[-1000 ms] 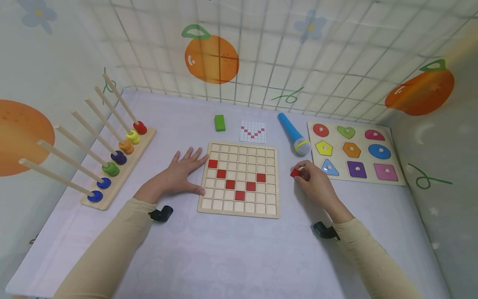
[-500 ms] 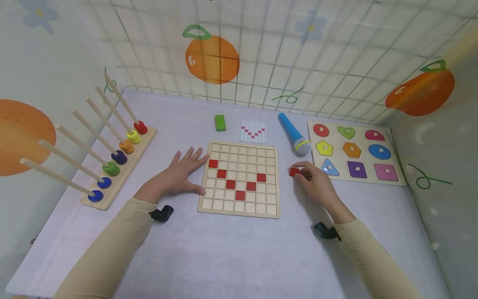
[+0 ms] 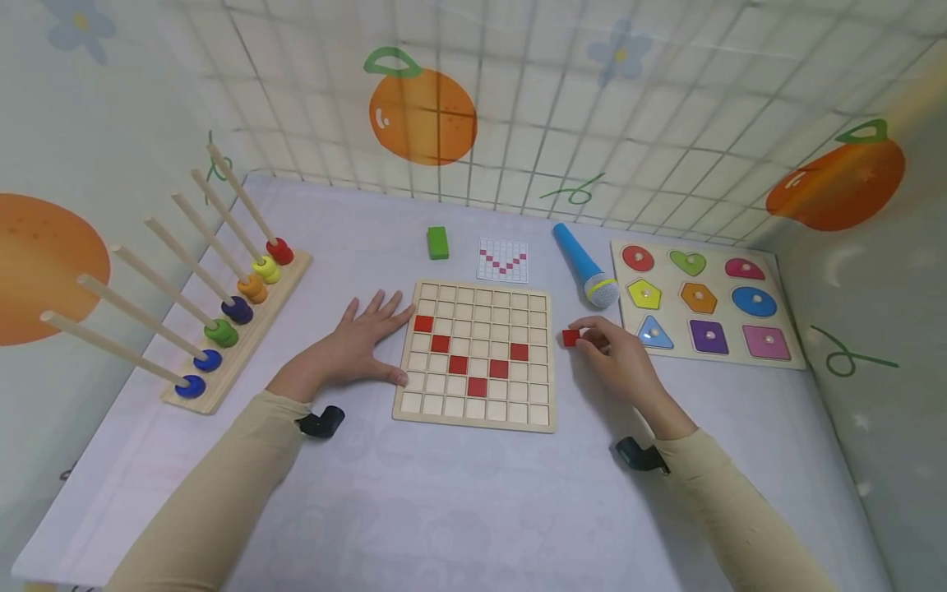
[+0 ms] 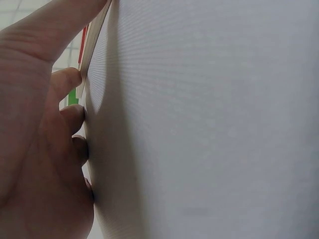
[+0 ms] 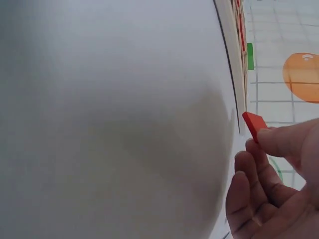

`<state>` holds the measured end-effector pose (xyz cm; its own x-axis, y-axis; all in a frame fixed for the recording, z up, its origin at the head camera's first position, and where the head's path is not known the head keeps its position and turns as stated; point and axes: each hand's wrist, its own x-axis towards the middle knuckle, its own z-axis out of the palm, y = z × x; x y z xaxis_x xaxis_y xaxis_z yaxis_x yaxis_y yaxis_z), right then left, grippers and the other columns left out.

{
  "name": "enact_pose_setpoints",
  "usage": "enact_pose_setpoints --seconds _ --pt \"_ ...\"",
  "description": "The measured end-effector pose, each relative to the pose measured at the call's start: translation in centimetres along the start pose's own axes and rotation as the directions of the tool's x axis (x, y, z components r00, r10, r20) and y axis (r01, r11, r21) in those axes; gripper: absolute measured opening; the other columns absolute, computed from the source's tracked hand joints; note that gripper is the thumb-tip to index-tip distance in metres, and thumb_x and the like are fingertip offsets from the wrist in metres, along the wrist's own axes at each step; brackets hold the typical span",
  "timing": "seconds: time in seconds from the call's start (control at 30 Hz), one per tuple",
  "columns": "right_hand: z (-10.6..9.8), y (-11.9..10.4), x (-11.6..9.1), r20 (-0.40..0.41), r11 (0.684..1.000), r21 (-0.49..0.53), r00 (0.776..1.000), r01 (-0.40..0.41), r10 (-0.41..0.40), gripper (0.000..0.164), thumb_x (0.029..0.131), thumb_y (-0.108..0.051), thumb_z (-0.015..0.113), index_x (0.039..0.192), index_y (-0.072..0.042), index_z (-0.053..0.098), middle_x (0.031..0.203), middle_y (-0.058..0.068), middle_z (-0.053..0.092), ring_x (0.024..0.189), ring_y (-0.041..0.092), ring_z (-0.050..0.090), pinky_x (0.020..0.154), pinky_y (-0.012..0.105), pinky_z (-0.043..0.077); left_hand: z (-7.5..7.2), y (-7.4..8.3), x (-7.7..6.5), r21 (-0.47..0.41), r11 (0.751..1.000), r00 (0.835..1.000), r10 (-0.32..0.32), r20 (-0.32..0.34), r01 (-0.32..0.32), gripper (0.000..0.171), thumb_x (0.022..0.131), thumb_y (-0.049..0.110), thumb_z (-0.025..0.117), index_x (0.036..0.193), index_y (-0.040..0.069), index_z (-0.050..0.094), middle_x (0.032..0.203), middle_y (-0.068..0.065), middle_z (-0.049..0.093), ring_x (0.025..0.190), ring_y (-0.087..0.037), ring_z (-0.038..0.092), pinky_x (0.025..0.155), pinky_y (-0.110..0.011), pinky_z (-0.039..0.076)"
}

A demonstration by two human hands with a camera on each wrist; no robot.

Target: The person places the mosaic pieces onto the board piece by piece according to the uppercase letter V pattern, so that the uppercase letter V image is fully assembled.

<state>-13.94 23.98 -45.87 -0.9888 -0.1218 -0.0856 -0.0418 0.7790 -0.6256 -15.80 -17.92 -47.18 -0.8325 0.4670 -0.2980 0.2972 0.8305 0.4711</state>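
A square wooden grid board lies in the middle of the table, with several red tiles set in its cells in a lopsided V. Along its left edge rests my left hand, fingers spread, with the thumb and index fingertip touching the frame. Just off the board's right edge, my right hand pinches one red tile between thumb and fingers. In the right wrist view that tile is tilted above the table. Behind the board lies a small pattern card printed with a similar pink V.
A green block sits behind the board. The blue toy microphone lies right of the card. Farther right is a shape puzzle board. On the left stands a peg stacker with tall rods and coloured rings.
My right hand has moved slightly left toward the board with the red tile, which has turned and now sticks out farther from the fingertips. The left hand has stayed in place.
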Motion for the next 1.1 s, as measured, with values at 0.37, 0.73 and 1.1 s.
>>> enact_pose_setpoints --seconds 0.37,0.73,1.1 --pt "0.6 -1.5 0.7 0.035 0.999 0.016 0.999 0.033 -0.033 0.024 0.099 -0.016 0.068 0.123 -0.016 0.067 0.101 0.007 0.067 0.087 0.024 0.06 0.075 0.032 0.053 0.0 0.0 0.0 -0.001 1.0 1.0 0.001 -0.004 -0.001 0.122 0.071 0.063 0.084 0.164 0.021 0.018 0.171 -0.008 0.001 0.156 -0.031 -0.014 0.122 -0.053 -0.016" --pt "1.5 -2.6 1.2 0.069 0.999 0.005 0.997 0.041 -0.041 0.025 0.099 -0.017 0.068 0.123 -0.017 0.065 0.101 0.005 0.066 0.087 0.023 0.059 0.075 0.033 0.052 0.0 0.0 -0.1 -0.003 1.0 1.0 0.006 -0.009 -0.006 0.123 0.07 0.062 0.085 0.164 0.02 0.019 0.171 -0.009 0.002 0.156 -0.031 -0.013 0.122 -0.054 -0.015" --pt "2.4 -3.3 1.6 0.075 0.996 0.0 0.993 0.093 -0.093 0.025 0.098 -0.014 0.068 0.122 -0.011 0.062 0.1 0.007 0.065 0.085 0.023 0.059 0.07 0.032 0.053 0.1 -0.1 -0.1 -0.01 1.0 1.0 0.016 -0.014 -0.017 0.122 0.071 0.062 0.085 0.164 0.019 0.02 0.171 -0.01 0.003 0.156 -0.032 -0.012 0.122 -0.055 -0.015"
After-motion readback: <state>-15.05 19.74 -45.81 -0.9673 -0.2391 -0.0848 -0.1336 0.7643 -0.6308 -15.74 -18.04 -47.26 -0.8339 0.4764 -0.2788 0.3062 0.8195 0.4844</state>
